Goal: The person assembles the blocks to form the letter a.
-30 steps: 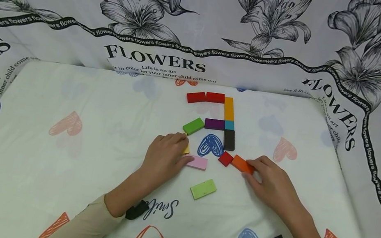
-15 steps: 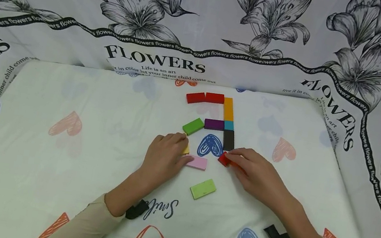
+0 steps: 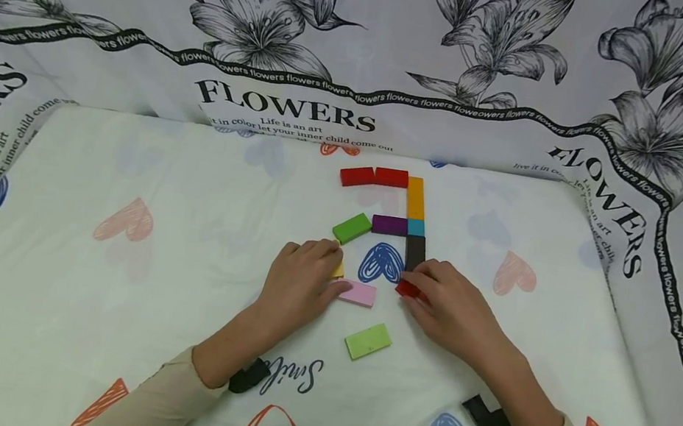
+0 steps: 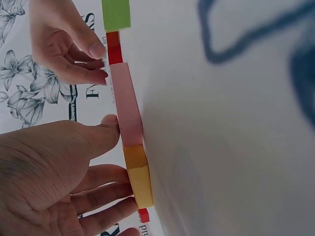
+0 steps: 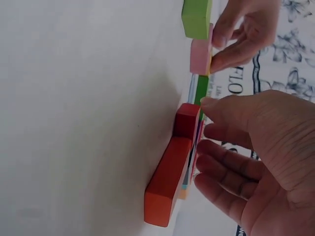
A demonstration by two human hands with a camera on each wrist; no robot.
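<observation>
My right hand [image 3: 456, 309] pinches a small red block [image 3: 406, 289] between thumb and fingers, just below the dark block [image 3: 415, 253]. An orange block [image 5: 166, 183] touches the red one in the right wrist view; the hand hides it in the head view. On the left, my left hand [image 3: 304, 278] rests against a yellow block [image 4: 138, 177] and a pink block [image 3: 358, 293]. Its thumb touches the pink block, and its loosely bent fingers lie along the yellow one. A green block [image 3: 352, 228] sits just above this hand.
Purple [image 3: 389, 225], teal [image 3: 416, 227] and amber [image 3: 416, 198] blocks join the dark one. Two red blocks [image 3: 391, 177] lie at the top. A loose lime block [image 3: 368, 341] lies nearer me on the white heart-printed cloth [image 3: 218, 186].
My right hand has moved left from the orange block to the small red block, which now sits closer under the dark block. My left hand stays in place. The head view has shifted slightly.
</observation>
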